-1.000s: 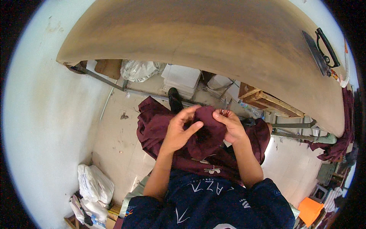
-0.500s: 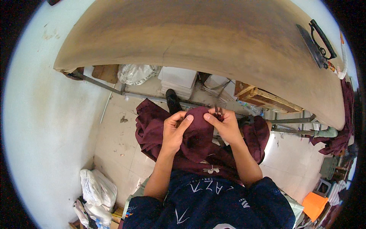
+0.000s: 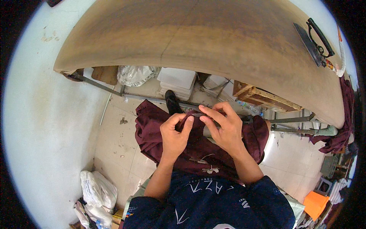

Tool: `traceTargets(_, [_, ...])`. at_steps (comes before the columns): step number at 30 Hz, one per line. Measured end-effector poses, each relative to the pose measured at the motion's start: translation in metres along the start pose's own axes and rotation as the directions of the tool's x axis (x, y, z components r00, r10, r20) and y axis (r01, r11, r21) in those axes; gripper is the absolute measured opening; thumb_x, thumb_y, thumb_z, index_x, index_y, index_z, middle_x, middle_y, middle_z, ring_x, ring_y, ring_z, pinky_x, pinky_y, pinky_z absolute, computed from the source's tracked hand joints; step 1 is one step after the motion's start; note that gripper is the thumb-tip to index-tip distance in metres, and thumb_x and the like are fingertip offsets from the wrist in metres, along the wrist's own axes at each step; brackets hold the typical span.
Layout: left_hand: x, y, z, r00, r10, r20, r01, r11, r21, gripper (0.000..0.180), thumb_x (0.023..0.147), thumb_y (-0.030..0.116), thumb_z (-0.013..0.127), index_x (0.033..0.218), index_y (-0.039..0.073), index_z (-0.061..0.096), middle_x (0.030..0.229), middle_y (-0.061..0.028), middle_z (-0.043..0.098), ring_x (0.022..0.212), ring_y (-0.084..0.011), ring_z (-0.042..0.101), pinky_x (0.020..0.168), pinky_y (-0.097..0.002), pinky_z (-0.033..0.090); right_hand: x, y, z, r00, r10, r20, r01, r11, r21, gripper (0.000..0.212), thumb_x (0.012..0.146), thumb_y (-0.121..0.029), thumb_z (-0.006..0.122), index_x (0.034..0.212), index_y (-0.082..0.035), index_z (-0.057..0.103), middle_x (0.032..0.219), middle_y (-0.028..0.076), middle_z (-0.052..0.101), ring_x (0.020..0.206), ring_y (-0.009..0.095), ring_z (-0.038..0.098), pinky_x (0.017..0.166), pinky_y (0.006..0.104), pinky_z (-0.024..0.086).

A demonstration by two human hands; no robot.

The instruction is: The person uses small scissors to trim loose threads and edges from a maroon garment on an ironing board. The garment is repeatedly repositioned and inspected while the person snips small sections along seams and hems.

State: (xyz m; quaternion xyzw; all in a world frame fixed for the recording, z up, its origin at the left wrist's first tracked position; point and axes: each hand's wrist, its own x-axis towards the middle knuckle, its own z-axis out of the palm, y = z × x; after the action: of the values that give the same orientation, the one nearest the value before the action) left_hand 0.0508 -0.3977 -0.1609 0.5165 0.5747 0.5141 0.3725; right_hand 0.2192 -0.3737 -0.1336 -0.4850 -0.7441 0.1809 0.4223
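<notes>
Maroon cloth (image 3: 152, 129) with pale flower motifs lies across my lap and hangs over my legs. My left hand (image 3: 174, 133) is closed, pinching an edge of it between thumb and forefinger. Close by on the right, my right hand (image 3: 223, 126) grips small thread snips (image 3: 197, 114) between thumb and fingers. Their blades point left, at the cloth edge by my left fingertips. Fingers hide most of the snips' body, and whether the blades touch the fabric is too small to tell.
Ahead stands a padded ironing table (image 3: 183, 42) with an iron (image 3: 318, 42) at its right. Beneath it are stacked white sheets (image 3: 177, 80), a plastic bag (image 3: 135, 74) and a wooden frame (image 3: 263, 97). White bags (image 3: 97, 191) sit lower left; an orange bin (image 3: 315, 204) stands lower right.
My right hand has let go of the cloth and swung the snips from pointing up to pointing left. The cloth panel once stretched between both hands has dropped; my left hand still pinches its edge.
</notes>
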Motion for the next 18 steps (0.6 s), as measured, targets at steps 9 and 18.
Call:
traceTargets(9, [-0.003, 0.009, -0.001, 0.998, 0.041, -0.039, -0.039, 0.999, 0.036, 0.01, 0.088, 0.006, 0.072, 0.088, -0.003, 0.068, 0.072, -0.003, 0.063, 0.063, -0.005, 0.049, 0.056, -0.0238, 0.04, 0.002, -0.002, 0.009, 0.997, -0.063, -0.045, 0.064, 0.997, 0.04, 0.027, 0.075, -0.012, 0.082, 0.102, -0.011, 0.077, 0.084, 0.006, 0.061, 0.068, 0.019, 0.06, 0.059, 0.0298, 0.048])
traceTargets(18, [-0.004, 0.011, -0.002, 0.997, 0.071, -0.034, -0.069, 0.995, 0.072, 0.01, 0.086, 0.005, 0.073, 0.089, -0.003, 0.068, 0.073, -0.006, 0.064, 0.063, -0.0082, 0.053, 0.057, -0.0253, 0.042, 0.001, -0.002, 0.009, 0.998, -0.039, -0.053, 0.045, 0.992, 0.118, 0.024, 0.075, -0.009, 0.083, 0.098, -0.007, 0.077, 0.082, 0.007, 0.062, 0.067, 0.017, 0.06, 0.058, 0.0283, 0.048])
